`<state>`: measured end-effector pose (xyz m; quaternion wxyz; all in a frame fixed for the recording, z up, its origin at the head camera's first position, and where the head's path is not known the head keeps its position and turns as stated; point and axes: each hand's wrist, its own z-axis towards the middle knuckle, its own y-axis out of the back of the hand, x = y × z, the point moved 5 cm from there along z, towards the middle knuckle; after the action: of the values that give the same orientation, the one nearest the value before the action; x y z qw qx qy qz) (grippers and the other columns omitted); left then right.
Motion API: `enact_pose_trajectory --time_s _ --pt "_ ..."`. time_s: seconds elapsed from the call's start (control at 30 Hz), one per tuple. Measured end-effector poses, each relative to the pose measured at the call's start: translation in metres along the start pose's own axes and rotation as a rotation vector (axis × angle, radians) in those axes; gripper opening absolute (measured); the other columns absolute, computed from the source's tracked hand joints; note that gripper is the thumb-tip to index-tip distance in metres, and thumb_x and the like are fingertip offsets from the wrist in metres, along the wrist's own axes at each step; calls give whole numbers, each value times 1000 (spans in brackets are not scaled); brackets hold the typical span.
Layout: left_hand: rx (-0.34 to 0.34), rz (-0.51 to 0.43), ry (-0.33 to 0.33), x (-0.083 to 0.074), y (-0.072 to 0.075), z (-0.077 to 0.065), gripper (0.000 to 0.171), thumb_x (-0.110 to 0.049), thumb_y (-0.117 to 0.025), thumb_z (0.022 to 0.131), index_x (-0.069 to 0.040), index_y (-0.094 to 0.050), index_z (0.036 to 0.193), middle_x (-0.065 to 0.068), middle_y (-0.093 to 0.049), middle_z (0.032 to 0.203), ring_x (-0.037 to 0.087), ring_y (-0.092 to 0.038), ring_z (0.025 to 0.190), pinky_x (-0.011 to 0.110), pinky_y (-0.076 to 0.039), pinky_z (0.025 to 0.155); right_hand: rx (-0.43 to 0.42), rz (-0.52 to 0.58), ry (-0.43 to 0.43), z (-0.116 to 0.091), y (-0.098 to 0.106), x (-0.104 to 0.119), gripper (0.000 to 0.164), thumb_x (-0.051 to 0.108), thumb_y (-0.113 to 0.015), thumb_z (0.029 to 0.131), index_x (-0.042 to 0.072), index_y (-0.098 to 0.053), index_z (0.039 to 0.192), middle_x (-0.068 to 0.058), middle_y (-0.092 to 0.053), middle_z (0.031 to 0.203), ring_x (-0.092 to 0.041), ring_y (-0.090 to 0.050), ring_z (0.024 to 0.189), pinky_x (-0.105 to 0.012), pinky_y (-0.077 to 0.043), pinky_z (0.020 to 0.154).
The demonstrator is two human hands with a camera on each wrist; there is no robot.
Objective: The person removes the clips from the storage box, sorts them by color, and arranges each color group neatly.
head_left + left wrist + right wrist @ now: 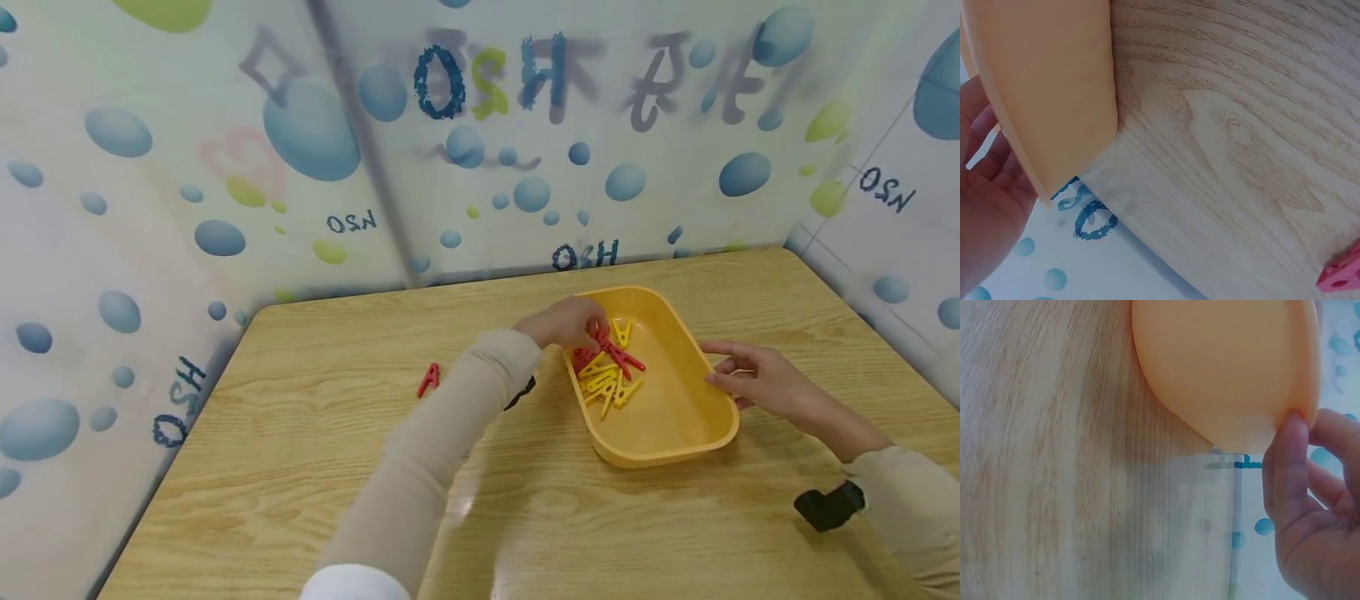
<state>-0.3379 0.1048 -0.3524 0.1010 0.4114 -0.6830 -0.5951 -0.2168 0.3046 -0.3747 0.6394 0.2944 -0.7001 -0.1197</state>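
A yellow plastic basin (675,417) on the table holds several red and yellow clothespins, gathered along its left side. My left hand (564,323) reaches over the left rim, its bent fingers down among the red clothespins (621,357). Its fingertips are partly hidden, and I cannot tell whether they pinch one. Yellow clothespins (602,383) lie just in front of that hand. On the opposite side, my right hand (772,382) grips the basin's rim between thumb and fingers; the right wrist view shows the thumb (1291,456) against the outer wall.
A single red clothespin (429,379) lies on the wooden table (315,450), left of the basin and close to my left forearm. A patterned wall covering (465,192) rises behind the table's far edge. Dark wrist-worn devices (828,506) sit below my sleeves.
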Motion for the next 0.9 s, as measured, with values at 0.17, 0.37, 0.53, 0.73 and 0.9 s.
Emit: enact_pose_trajectory --time_s 0.17,0.37,0.53,0.73,0.9 --pt "9 13 -11 0 -4 5 20 -18 -66 82 -11 -62 100 0 -55 89 12 -48 80 15 -41 67 13 14 -13 -1 0 -1 61 24 -54 91 -6 -26 137 -18 -51 98 -15 -56 74 -30 -51 62" --pt "37 -3 -7 0 -7 7 17 -16 -67 81 -10 -62 96 -1 -56 88 11 -49 79 14 -41 67 12 16 -24 -1 0 0 62 24 -54 91 -6 -26 137 -19 -50 99 -15 -56 74 -30 -51 62" --pt "49 -4 1 0 -9 8 14 -15 -68 81 -10 -63 93 -1 -56 87 11 -49 79 14 -41 67 9 15 -27 -1 0 -1 62 24 -54 91 -6 -26 137 -19 -50 100 -15 -56 75 -30 -51 62" --pt "46 21 7 0 -9 8 13 -11 -66 81 -9 -64 94 -1 -57 89 11 -50 80 14 -42 67 5 30 -27 -1 0 -1 62 24 -55 90 -6 -27 137 -19 -51 99 -15 -57 74 -30 -52 63" --pt "39 -2 42 1 -10 8 10 -9 -66 82 -11 -64 91 -1 -57 88 11 -50 80 13 -43 66 6 24 -7 -1 0 0 60 22 -54 91 -7 -27 136 -18 -52 97 -14 -57 72 -30 -51 62"
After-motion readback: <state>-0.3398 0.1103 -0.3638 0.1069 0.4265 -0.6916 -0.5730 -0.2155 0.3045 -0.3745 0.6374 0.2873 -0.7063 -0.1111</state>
